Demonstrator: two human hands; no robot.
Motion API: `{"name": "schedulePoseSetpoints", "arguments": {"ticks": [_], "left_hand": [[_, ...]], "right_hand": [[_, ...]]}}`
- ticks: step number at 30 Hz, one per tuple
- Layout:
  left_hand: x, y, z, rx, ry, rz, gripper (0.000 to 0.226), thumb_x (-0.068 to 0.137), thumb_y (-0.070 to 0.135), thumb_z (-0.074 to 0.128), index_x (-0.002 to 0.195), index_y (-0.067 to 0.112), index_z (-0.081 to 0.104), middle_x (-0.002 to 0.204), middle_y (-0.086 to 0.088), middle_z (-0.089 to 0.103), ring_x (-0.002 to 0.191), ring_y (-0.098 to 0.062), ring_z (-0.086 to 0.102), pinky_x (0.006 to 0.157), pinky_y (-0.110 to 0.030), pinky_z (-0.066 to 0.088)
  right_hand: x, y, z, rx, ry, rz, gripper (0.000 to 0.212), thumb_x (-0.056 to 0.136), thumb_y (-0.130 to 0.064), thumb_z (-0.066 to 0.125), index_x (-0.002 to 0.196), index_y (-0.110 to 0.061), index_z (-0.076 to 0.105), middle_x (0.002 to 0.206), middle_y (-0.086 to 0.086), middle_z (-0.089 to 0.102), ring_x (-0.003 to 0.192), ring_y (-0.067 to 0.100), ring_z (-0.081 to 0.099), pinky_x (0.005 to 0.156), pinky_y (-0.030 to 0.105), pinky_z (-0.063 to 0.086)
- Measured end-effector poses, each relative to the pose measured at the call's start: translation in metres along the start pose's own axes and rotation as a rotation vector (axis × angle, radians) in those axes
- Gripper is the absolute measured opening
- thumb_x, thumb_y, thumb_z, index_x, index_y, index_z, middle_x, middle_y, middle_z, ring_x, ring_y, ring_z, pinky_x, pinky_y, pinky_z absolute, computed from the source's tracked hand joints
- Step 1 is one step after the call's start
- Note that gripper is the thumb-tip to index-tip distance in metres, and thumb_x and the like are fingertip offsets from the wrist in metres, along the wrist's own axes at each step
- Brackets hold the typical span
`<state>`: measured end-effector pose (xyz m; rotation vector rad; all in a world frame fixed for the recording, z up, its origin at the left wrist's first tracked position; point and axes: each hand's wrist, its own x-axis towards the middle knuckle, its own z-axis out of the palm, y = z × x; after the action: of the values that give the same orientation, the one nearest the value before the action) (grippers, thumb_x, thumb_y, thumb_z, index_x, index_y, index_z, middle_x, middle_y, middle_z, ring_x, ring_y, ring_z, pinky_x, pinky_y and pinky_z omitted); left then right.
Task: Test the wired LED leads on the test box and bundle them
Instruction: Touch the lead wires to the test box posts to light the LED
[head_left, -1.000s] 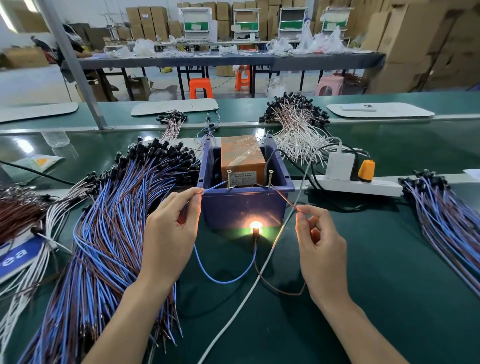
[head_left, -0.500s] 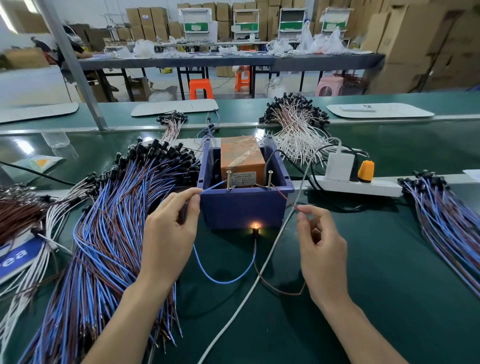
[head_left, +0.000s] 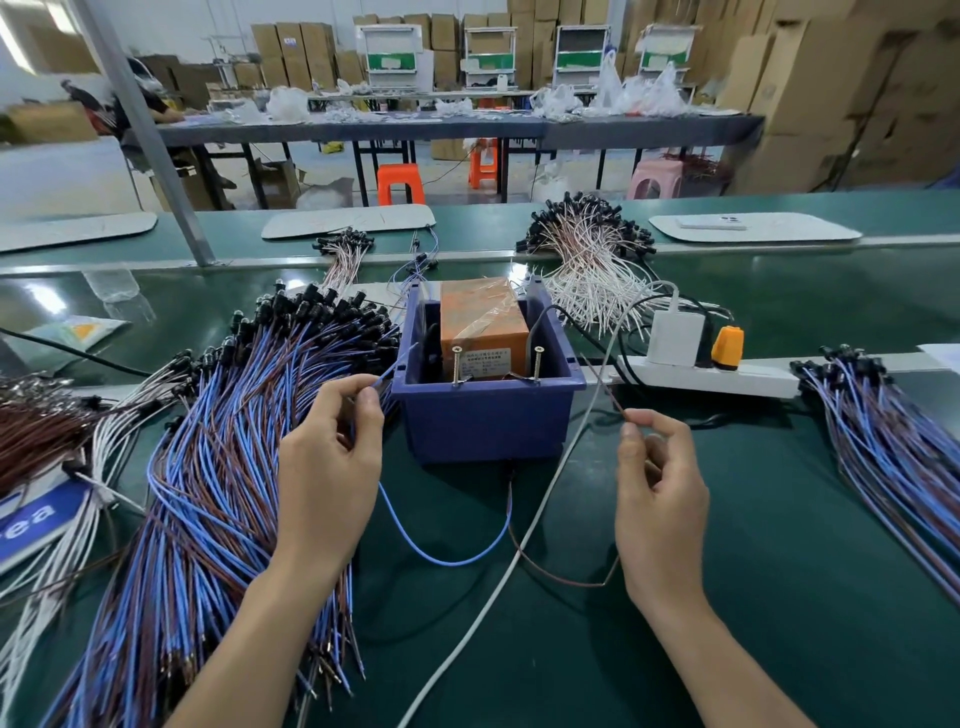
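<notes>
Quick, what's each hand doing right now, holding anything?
Left hand: pinching the thin blue wire lead near its tip.
Right hand: pinching the thin brown wire lead near its tip.

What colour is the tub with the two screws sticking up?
The tub is dark blue, seen in the head view.

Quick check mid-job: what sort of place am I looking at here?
Most likely a small electronics assembly workshop: a green conveyor belt used as the bench, heaps of wired LED leads around a blue test box, and stacked cardboard cartons behind.
</notes>
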<state>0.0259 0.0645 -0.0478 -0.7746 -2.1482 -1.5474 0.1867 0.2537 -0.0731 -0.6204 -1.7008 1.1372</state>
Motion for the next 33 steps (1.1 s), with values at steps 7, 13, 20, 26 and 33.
{"name": "schedulePoseSetpoints", "arguments": {"ticks": [7,13,20,26,33], "left_hand": [[0.0,0.009,-0.002,-0.085,0.009,-0.06,0.011,0.104,0.028,0.055,0.101,0.035,0.062,0.074,0.013,0.062,0.055,-0.005,0.048,0.051,-0.027,0.043],[0.001,0.076,-0.002,-0.322,-0.156,0.003,0.014,0.099,0.022,0.063,0.095,0.033,0.069,0.08,-0.006,0.059,0.063,-0.007,0.048,0.057,-0.017,0.041],[0.015,0.161,0.038,-0.44,-0.476,0.074,0.008,0.099,0.023,0.064,0.092,0.028,0.064,0.08,0.008,0.074,0.065,-0.003,0.064,0.063,-0.018,0.051],[-0.017,0.175,0.073,-0.463,-0.59,0.113,0.025,0.103,0.034,0.056,0.128,0.037,0.059,0.108,0.018,0.067,0.091,0.0,0.065,0.073,-0.012,0.05],[-0.07,0.152,0.101,-0.269,-1.16,0.164,0.026,0.107,0.042,0.041,0.125,0.037,0.059,0.068,0.012,0.056,0.065,-0.016,0.055,0.071,-0.034,0.05]], "right_hand": [[-0.001,-0.007,-0.002,0.057,-0.028,0.048,0.016,0.105,-0.039,0.048,0.112,-0.05,0.057,0.075,-0.007,0.065,0.053,0.005,0.048,0.047,0.023,0.042],[-0.006,-0.031,-0.008,0.221,-0.063,0.089,0.017,0.104,-0.037,0.048,0.104,-0.041,0.064,0.089,-0.004,0.075,0.064,0.011,0.064,0.064,0.022,0.055],[0.01,-0.084,-0.014,0.466,-0.141,0.116,0.018,0.105,-0.019,0.051,0.108,-0.01,0.067,0.095,0.003,0.077,0.086,0.017,0.073,0.077,0.02,0.055],[0.027,-0.1,-0.052,0.716,-0.069,0.224,0.018,0.106,-0.02,0.05,0.102,-0.017,0.067,0.066,-0.006,0.057,0.056,0.007,0.05,0.055,0.02,0.047],[0.051,-0.082,-0.129,0.821,0.151,0.272,0.018,0.107,-0.017,0.044,0.098,-0.017,0.059,0.067,-0.004,0.069,0.057,0.008,0.063,0.054,0.02,0.054]]}}
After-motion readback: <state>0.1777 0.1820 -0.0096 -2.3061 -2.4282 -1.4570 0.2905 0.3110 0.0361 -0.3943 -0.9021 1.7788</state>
